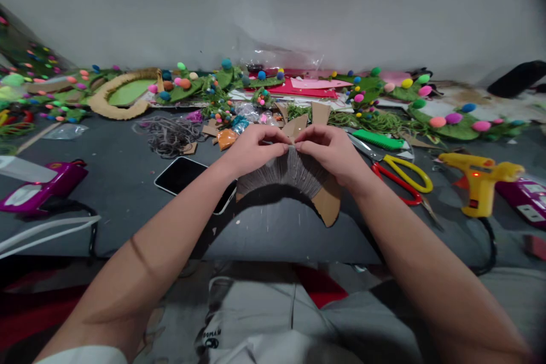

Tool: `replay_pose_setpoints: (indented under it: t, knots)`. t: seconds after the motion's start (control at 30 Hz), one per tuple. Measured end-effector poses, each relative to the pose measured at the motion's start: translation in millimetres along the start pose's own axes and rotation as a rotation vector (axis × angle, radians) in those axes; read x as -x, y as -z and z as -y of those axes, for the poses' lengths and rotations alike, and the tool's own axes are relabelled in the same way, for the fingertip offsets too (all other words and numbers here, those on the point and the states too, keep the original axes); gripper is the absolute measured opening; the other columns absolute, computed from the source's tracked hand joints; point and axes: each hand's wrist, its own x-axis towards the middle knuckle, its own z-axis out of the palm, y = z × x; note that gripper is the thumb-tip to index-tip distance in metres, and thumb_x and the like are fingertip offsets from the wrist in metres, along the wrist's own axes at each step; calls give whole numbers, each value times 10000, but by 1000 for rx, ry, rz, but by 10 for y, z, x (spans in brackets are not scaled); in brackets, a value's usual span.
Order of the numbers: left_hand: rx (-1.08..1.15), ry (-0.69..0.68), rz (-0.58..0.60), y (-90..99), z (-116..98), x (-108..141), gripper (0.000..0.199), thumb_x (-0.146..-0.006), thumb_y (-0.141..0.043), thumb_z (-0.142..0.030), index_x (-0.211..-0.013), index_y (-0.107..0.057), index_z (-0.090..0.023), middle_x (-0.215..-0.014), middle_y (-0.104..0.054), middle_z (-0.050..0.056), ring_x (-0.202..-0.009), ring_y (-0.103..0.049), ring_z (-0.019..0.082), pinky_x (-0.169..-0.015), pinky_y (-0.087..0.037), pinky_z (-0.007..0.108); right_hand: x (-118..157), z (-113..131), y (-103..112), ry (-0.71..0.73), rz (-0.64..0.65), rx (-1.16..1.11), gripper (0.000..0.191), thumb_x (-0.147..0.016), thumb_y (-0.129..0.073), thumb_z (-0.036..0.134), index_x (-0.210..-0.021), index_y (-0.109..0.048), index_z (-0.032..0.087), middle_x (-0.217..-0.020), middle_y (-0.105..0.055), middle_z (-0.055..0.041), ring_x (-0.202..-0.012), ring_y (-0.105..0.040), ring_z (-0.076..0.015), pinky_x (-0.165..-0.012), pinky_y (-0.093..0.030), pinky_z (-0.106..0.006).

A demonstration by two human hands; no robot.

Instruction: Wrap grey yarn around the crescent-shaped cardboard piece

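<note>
My left hand (262,149) and right hand (330,153) meet almost tip to tip, each with thumb and fingertips pinched at the upper edge of a curved cardboard piece (285,173) wrapped in grey yarn; whether I grip strand or card there is too small to tell; the piece lies between my hands and just below them, its arched lower edge towards me, a bare cardboard end sticking out beneath my right hand; a phone (181,175) lies under my left forearm; scissors (398,173) rest just beside my right wrist, on the dark table (273,242).
</note>
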Motion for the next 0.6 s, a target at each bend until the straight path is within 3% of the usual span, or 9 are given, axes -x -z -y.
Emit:
replay_pose_setpoints:
  t: [0.4,0.6]
  knots:
    - [-26,-11,-8,6,8,-28,118,-796,-656,-209,-846,-746,-153,-820,-719,16,-774,-623,132,-717,-464,247,3,9,28,6,13,3,95,-723,-726,226,-795,-748,166,-755,-704,-9,-692,-585,-121,-650,-439,-259]
    - [-19,-34,-46,60,22,-29,137,-825,-670,-248,-869,-747,-144,-825,-713,30,-754,-615,128,-708,-457,251,-9,-5,166,-131,83,6,210,-769,-784,374,-854,-789,182,-792,-719,-25,-704,-591,-130,-639,-444,-257]
